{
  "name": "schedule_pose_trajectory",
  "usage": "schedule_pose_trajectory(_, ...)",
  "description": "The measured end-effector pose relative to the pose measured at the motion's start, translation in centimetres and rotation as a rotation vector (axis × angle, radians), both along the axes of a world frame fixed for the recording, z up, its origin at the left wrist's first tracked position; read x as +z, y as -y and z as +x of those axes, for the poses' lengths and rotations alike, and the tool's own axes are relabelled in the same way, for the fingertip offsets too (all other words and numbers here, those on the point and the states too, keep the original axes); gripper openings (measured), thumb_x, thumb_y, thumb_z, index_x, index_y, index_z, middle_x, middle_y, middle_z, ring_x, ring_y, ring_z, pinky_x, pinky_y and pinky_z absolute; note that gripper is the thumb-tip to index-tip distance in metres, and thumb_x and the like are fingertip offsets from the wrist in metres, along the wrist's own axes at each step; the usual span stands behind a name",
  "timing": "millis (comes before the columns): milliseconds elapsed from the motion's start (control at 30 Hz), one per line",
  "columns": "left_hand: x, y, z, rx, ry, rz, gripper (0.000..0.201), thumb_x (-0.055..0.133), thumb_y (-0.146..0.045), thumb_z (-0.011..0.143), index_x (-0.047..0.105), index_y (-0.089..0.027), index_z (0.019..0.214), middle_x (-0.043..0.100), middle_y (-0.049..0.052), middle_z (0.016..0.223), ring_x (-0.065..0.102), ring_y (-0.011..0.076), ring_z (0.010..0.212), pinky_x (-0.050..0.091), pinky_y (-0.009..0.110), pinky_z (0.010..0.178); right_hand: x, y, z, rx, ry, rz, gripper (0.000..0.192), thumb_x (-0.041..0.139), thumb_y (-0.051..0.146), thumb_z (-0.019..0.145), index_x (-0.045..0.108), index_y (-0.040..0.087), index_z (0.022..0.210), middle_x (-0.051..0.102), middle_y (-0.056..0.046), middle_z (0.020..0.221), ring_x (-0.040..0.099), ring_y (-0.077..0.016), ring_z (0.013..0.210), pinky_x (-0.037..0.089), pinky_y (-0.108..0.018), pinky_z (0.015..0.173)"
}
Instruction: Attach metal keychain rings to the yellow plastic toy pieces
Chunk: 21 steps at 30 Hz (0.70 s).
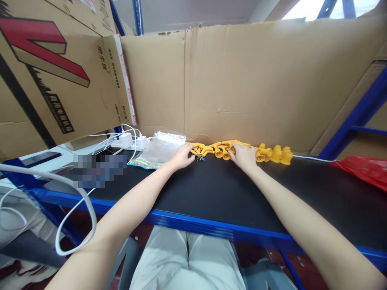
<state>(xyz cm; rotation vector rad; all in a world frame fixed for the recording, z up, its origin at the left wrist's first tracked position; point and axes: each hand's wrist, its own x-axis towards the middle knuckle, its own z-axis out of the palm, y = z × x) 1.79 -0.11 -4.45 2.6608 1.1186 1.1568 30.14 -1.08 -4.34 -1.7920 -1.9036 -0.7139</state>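
Note:
A row of yellow plastic pieces lies on the black tabletop against the cardboard wall. My left hand (182, 156) is at the row's left end, thumb and fingers apart, touching yellow branched pieces (207, 150) with small metal clasps (200, 157) at their near side. Further right, my right hand (245, 156) reaches over yellow horn-shaped pieces (225, 154), its thumb and fingers spread around them; part of the row is hidden beneath it. Beyond that hand stand more yellow cup-shaped pieces (281, 154). A clear plastic bag (160, 148) lies left of my left hand.
White chargers (125, 139) and cables crowd the left side, near a blurred-out object (101, 169). A white cable loops over my left forearm. Cardboard (256, 80) walls the back. A red plastic bag (363, 169) lies at right. The blue table edge (193, 223) runs in front.

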Motion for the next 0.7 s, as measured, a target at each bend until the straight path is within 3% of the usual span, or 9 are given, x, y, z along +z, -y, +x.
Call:
schedule_pose_trajectory(100, -0.1, -0.1, 0.0, -0.004, 0.001, -0.006, 0.038, 0.053, -0.018, 0.077, 0.057, -0.015, 0.115, 0.061, 0.012, 0.115, 0.056, 0.0224, 0.107, 0.043, 0.041, 0.099, 0.0, 0.1, 0.1, 0.008, -0.011, -0.021, 0.051, 0.043, 0.033, 0.088, 0.046, 0.01, 0.133, 0.063, -0.016, 0.116, 0.055, -0.0296, 0.106, 0.031, -0.046, 0.09)
schedule_pose_trajectory(267, -0.1, -0.1, 0.0, 0.001, 0.001, -0.014, 0.037, 0.053, -0.018, 0.077, 0.058, -0.016, 0.114, 0.062, 0.012, 0.112, 0.057, 0.0224, 0.103, 0.045, 0.043, 0.095, -0.1, 0.0, 0.3, 0.042, -0.025, -0.039, 0.048, 0.04, 0.041, 0.089, 0.053, 0.014, 0.127, 0.059, -0.015, 0.124, 0.052, -0.0305, 0.112, 0.031, -0.049, 0.093)
schedule_pose_trajectory(400, 0.0, 0.1, 0.0, -0.002, -0.011, -0.028, 0.037, 0.052, -0.019, 0.078, 0.057, -0.013, 0.114, 0.061, 0.014, 0.115, 0.057, 0.0234, 0.106, 0.044, 0.043, 0.097, 1.5, 0.2, 1.1, 0.062, -0.104, 0.04, 0.05, 0.034, 0.045, 0.09, 0.054, 0.016, 0.126, 0.055, -0.013, 0.13, 0.049, -0.029, 0.116, 0.028, -0.049, 0.097)
schedule_pose_trajectory(567, 0.2, 0.3, 0.0, 0.004, -0.024, -0.036, 0.038, 0.052, -0.019, 0.078, 0.057, -0.013, 0.115, 0.06, 0.013, 0.117, 0.057, 0.0237, 0.108, 0.042, 0.042, 0.099, 3.5, 1.0, 5.9, -0.141, -0.339, 0.176, 0.051, 0.028, 0.036, 0.09, 0.053, 0.012, 0.127, 0.051, -0.017, 0.133, 0.045, -0.0289, 0.116, 0.031, -0.044, 0.093)
schedule_pose_trajectory(700, 0.2, 0.2, 0.0, 0.007, -0.035, -0.029, 0.037, 0.052, -0.018, 0.078, 0.057, -0.015, 0.114, 0.061, 0.012, 0.115, 0.057, 0.0228, 0.108, 0.043, 0.042, 0.099, 2.0, 1.6, 10.9, -0.298, -0.373, 0.217, 0.048, 0.034, 0.023, 0.083, 0.053, 0.012, 0.126, 0.044, -0.02, 0.137, 0.035, -0.0303, 0.123, 0.026, -0.05, 0.094)
